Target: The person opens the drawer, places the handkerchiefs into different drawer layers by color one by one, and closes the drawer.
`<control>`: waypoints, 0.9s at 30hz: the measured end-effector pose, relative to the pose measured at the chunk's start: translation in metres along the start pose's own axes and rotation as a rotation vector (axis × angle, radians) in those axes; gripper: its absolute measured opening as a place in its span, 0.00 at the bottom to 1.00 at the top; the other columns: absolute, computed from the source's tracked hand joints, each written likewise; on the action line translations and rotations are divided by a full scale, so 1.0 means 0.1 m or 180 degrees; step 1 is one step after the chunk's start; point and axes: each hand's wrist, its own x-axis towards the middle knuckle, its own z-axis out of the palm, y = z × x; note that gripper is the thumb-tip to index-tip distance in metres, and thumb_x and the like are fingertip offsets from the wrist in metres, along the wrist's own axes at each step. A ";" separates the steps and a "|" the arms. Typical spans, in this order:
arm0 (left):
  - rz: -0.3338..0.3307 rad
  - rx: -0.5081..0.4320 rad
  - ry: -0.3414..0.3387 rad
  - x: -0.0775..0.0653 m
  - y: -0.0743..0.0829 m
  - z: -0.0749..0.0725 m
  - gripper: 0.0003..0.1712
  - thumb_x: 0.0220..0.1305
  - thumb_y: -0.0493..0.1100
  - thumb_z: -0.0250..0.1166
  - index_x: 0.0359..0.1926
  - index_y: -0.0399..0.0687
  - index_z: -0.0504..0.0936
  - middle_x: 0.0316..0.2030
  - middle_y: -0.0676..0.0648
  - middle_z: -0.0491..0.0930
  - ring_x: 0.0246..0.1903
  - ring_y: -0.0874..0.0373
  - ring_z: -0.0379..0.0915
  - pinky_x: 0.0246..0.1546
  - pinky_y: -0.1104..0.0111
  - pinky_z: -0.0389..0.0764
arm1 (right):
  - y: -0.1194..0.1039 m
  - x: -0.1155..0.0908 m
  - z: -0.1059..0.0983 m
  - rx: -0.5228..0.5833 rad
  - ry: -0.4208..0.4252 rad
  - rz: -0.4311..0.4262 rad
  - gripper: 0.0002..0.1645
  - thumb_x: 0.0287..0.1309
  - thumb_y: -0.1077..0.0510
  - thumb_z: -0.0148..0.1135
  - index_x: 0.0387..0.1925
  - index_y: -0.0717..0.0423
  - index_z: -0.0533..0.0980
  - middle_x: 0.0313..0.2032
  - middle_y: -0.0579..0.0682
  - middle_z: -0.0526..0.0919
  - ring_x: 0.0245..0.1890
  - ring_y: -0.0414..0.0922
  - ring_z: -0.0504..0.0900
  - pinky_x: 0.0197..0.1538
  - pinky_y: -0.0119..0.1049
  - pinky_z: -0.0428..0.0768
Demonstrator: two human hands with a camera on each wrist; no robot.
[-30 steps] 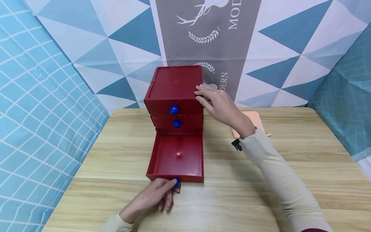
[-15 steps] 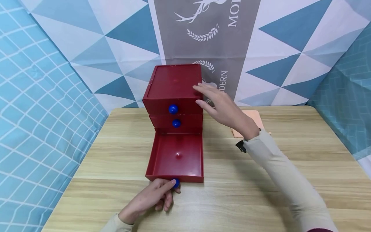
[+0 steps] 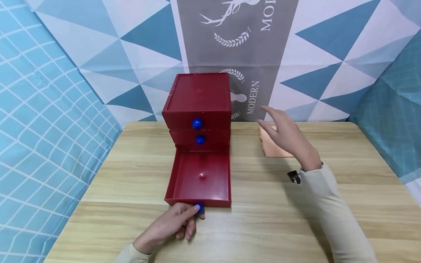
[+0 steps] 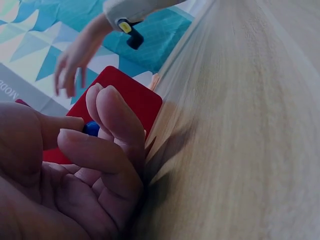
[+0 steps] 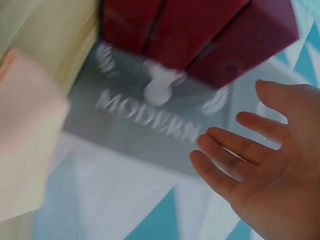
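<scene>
A dark red drawer cabinet [image 3: 198, 93] with blue round knobs stands at the back of the table. Its bottom drawer [image 3: 210, 179] is pulled out, and only a small bump shows on its floor. My left hand [image 3: 172, 223] pinches that drawer's blue knob [image 3: 199, 208] between thumb and fingers; the left wrist view shows the knob [image 4: 91, 128] partly covered by fingers. To the right of the cabinet, my right hand [image 3: 286, 133] hovers with fingers spread and holds nothing. Below it lies a folded peach cloth [image 3: 274, 148], partly hidden by the hand in the head view.
The wooden table [image 3: 263, 219] carries the cabinet and the cloth. A patterned backdrop [image 3: 315, 54] rises behind the table's far edge, and a blue checked sheet [image 3: 49, 109] hangs along the left. The two upper drawers are closed, with knobs [image 3: 197, 124] facing forward.
My right hand has left the cabinet's top right edge and moved right, over the peach cloth. The left hand and the pulled-out drawer stay in place.
</scene>
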 end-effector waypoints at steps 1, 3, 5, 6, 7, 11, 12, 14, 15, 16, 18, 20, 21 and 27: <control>0.0001 0.0001 -0.0022 0.00 0.00 0.00 0.28 0.79 0.54 0.48 0.49 0.28 0.76 0.18 0.49 0.76 0.16 0.63 0.71 0.13 0.77 0.66 | 0.08 -0.01 0.00 -0.0001 -0.0059 0.0100 0.33 0.74 0.46 0.53 0.72 0.58 0.63 0.68 0.61 0.68 0.69 0.61 0.64 0.67 0.60 0.63; 0.0005 0.0012 -0.0045 0.00 -0.01 -0.01 0.28 0.79 0.53 0.47 0.49 0.28 0.76 0.17 0.50 0.77 0.15 0.63 0.71 0.13 0.77 0.66 | 0.24 -0.02 0.00 0.0007 -0.0167 0.0267 0.32 0.74 0.48 0.52 0.71 0.61 0.63 0.67 0.64 0.68 0.68 0.63 0.65 0.67 0.60 0.63; -0.0003 0.0026 -0.0054 0.00 -0.01 -0.03 0.28 0.79 0.53 0.47 0.49 0.28 0.76 0.17 0.51 0.76 0.15 0.63 0.71 0.13 0.77 0.66 | 0.38 0.00 0.03 0.0016 -0.0282 0.0383 0.30 0.74 0.51 0.52 0.70 0.64 0.64 0.66 0.67 0.69 0.67 0.64 0.66 0.66 0.61 0.64; -0.0003 0.0031 -0.0058 0.00 -0.01 -0.03 0.28 0.79 0.53 0.47 0.49 0.28 0.76 0.17 0.51 0.76 0.15 0.63 0.71 0.13 0.77 0.66 | 0.44 0.01 0.04 0.0002 -0.0342 0.0426 0.30 0.74 0.53 0.53 0.69 0.65 0.64 0.65 0.69 0.69 0.66 0.65 0.66 0.66 0.62 0.64; -0.0009 0.0026 -0.0064 0.00 -0.01 -0.04 0.28 0.79 0.53 0.47 0.49 0.28 0.75 0.17 0.51 0.76 0.15 0.63 0.71 0.13 0.77 0.65 | 0.51 0.02 0.06 -0.0004 -0.0409 0.0467 0.29 0.74 0.54 0.53 0.69 0.66 0.64 0.65 0.70 0.69 0.66 0.66 0.66 0.66 0.62 0.64; -0.0038 -0.0033 -0.0067 0.01 -0.02 -0.03 0.29 0.79 0.54 0.48 0.50 0.28 0.75 0.17 0.51 0.76 0.15 0.63 0.70 0.14 0.77 0.66 | 0.76 0.03 0.13 -0.0052 -0.0666 0.0609 0.30 0.74 0.57 0.52 0.69 0.69 0.62 0.65 0.72 0.66 0.66 0.68 0.64 0.66 0.63 0.62; -0.0041 -0.0065 -0.0068 0.01 -0.04 -0.01 0.29 0.79 0.54 0.48 0.50 0.28 0.75 0.17 0.50 0.76 0.15 0.63 0.70 0.14 0.77 0.67 | 0.83 0.03 0.15 -0.0056 -0.0746 0.0648 0.30 0.74 0.57 0.51 0.69 0.70 0.60 0.65 0.73 0.66 0.65 0.69 0.65 0.66 0.63 0.62; -0.0046 -0.0105 -0.0077 0.02 -0.06 0.00 0.29 0.78 0.55 0.48 0.50 0.28 0.76 0.18 0.50 0.77 0.15 0.63 0.70 0.14 0.76 0.68 | 0.97 -0.01 0.16 -0.0033 -0.0914 0.0720 0.33 0.74 0.57 0.50 0.70 0.72 0.57 0.66 0.74 0.63 0.67 0.70 0.62 0.67 0.64 0.61; -0.0050 -0.0123 -0.0082 0.03 -0.08 0.02 0.29 0.78 0.55 0.48 0.50 0.29 0.76 0.18 0.50 0.77 0.15 0.62 0.70 0.14 0.76 0.68 | 1.04 -0.04 0.15 -0.0016 -0.0995 0.0751 0.33 0.74 0.57 0.50 0.71 0.73 0.55 0.67 0.75 0.61 0.67 0.70 0.60 0.67 0.64 0.59; -0.0052 -0.0139 -0.0093 0.03 -0.09 0.02 0.29 0.78 0.55 0.48 0.50 0.29 0.76 0.18 0.50 0.77 0.15 0.62 0.70 0.14 0.76 0.69 | 1.10 -0.07 0.15 0.0000 -0.1078 0.0786 0.34 0.74 0.57 0.50 0.71 0.74 0.54 0.68 0.75 0.59 0.68 0.71 0.58 0.68 0.65 0.58; -0.0043 -0.0150 -0.0114 0.04 -0.10 0.03 0.29 0.79 0.55 0.48 0.51 0.29 0.76 0.18 0.50 0.77 0.15 0.62 0.70 0.14 0.76 0.69 | 1.20 -0.12 0.13 0.0009 -0.1221 0.0846 0.35 0.74 0.58 0.49 0.72 0.74 0.51 0.69 0.76 0.56 0.70 0.71 0.54 0.69 0.66 0.55; -0.0032 -0.0136 -0.0114 0.03 -0.10 0.03 0.29 0.79 0.55 0.48 0.51 0.29 0.76 0.18 0.50 0.77 0.15 0.62 0.70 0.15 0.76 0.70 | 1.26 -0.15 0.10 0.0006 -0.1373 0.0917 0.37 0.75 0.57 0.49 0.73 0.74 0.49 0.71 0.76 0.49 0.71 0.72 0.47 0.70 0.66 0.50; -0.0022 -0.0133 -0.0115 0.03 -0.09 0.03 0.29 0.79 0.54 0.48 0.51 0.28 0.75 0.18 0.50 0.77 0.15 0.62 0.70 0.15 0.76 0.70 | 1.28 -0.16 0.10 0.0017 -0.1443 0.0966 0.38 0.75 0.57 0.48 0.74 0.73 0.48 0.72 0.76 0.47 0.72 0.72 0.45 0.70 0.67 0.48; 0.0032 -0.0087 -0.0085 0.00 -0.05 0.00 0.28 0.79 0.53 0.47 0.51 0.27 0.75 0.18 0.50 0.77 0.15 0.63 0.70 0.15 0.77 0.69 | 1.30 -0.13 0.10 0.0029 -0.1627 0.1098 0.38 0.74 0.57 0.47 0.74 0.72 0.46 0.72 0.76 0.47 0.72 0.71 0.45 0.70 0.66 0.48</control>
